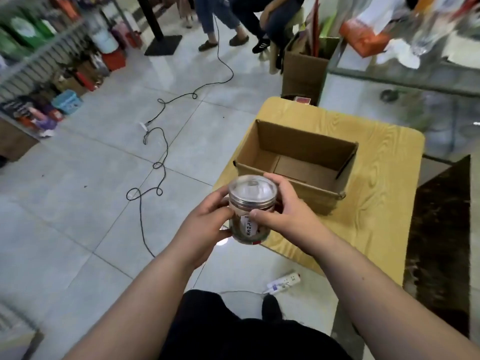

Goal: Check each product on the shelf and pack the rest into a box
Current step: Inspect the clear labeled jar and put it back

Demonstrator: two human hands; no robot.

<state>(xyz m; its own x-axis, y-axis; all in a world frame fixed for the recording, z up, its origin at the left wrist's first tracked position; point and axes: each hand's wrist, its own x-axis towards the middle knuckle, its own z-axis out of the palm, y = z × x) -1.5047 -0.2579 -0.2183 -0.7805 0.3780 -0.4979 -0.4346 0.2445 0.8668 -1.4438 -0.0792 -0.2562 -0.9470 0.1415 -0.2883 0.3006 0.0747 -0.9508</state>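
- A clear round jar with a transparent lid, a metal collar and a white paper label (249, 201) is held between both hands, in the air over the near left corner of the yellow wood-grain table (376, 203); it rests on nothing.
- The left grip (205, 224) wraps the jar's left side, fingers curled round the collar and body; the right grip (283, 211) wraps the right side, thumb across the label and fingers over the lid's far rim; both are closed on the jar.
- The jar's long axis stands near upright, lid uppermost and tipped slightly toward the camera; the label faces the person, which reads as a check in hand rather than a drop.
- The open brown cardboard box (306, 149) sits on the table just beyond the jar and to its right; its near wall lies close behind the right grip's fingers; what shows of the inside is bare cardboard.
- My judgement: packing calls for a short carry forward and rightward over that near wall, then a lowering with the jar kept upright; the right grip is the nearer to the box.
- The box's long side runs left to right, skewed slightly; a round jar needs no turning to fit.
- The metal shelf of coloured packets (39, 74) stands well apart at far left, across the tiled floor.
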